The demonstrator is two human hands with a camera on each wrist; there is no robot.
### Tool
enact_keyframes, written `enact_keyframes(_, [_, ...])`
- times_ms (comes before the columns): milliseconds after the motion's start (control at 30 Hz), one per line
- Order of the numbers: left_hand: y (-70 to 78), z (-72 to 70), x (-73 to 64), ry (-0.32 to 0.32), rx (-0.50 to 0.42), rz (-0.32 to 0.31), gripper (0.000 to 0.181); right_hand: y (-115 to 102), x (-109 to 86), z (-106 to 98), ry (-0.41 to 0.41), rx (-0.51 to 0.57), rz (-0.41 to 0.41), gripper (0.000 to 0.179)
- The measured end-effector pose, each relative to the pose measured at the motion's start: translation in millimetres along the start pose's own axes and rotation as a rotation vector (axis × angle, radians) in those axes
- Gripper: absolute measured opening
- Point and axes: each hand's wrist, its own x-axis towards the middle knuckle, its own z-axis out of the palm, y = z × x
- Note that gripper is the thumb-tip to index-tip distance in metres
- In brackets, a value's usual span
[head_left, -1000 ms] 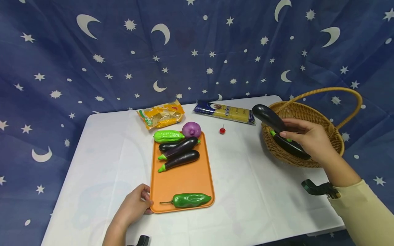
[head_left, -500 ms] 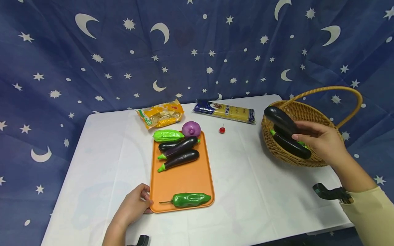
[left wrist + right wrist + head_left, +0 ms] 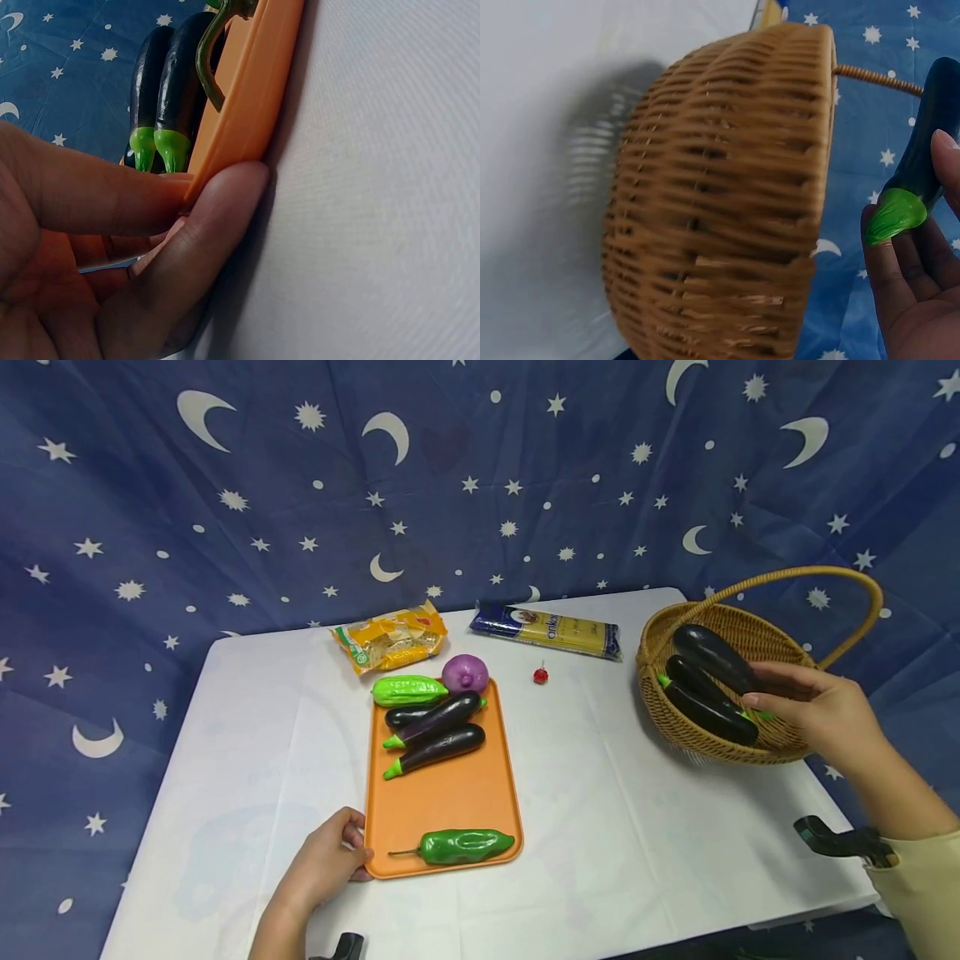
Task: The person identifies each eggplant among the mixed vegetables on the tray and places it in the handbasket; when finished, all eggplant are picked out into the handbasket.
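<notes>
My right hand (image 3: 832,710) grips an eggplant (image 3: 712,656) above the wicker basket (image 3: 667,739). In the right wrist view, the green cap of that eggplant (image 3: 898,216) lies between thumb and fingers. Beneath it, two more dark eggplants (image 3: 708,714) lie inside the basket. My left hand (image 3: 322,864) pinches the near left corner of the orange tray (image 3: 442,797); in the left wrist view, thumb and finger meet at the tray's rim (image 3: 244,127). Several eggplants (image 3: 442,750), a bitter melon (image 3: 408,691), a purple onion (image 3: 465,674) and a green pepper (image 3: 467,847) lie on the tray.
A yellow packet (image 3: 393,639) and a blue-and-yellow pasta pack (image 3: 547,631) lie along the back of the white table (image 3: 585,827). A small red cherry-like item (image 3: 541,676) sits between tray and basket. The basket's handle (image 3: 810,572) arches up over its far side.
My right hand has moved right and a little down with the eggplant, bringing it farther over the basket. My left hand stays at the tray corner.
</notes>
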Motion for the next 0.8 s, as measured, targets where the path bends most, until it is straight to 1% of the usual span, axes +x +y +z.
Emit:
enact_keyframes(300, [0.1, 0.9, 0.7, 0.001, 0.016, -0.007, 0.037, 12, 1.2, -5, -0.022, -0.028, 0.005, 0.060])
enact_keyframes(433, [0.0, 0.9, 1.5, 0.002, 0.023, -0.013, 0.037, 19, 3.3, -8, -0.035, -0.065, 0.006, 0.062])
enact_keyframes(533, [0.5, 0.3, 1.6, 0.001, 0.023, -0.015, 0.036, 22, 6.0, -8, -0.030, -0.125, -0.005, 0.062])
enact_keyframes(633, [0.6, 0.0, 1.6, -0.002, 0.020, -0.012, 0.036, 26, 9.7, -9, -0.027, -0.210, -0.026, 0.062])
enact_keyframes(800, [1.0, 0.1, 1.5, -0.005, 0.019, -0.014, 0.036, 31, 17.3, -12, -0.063, -0.331, -0.052, 0.062])
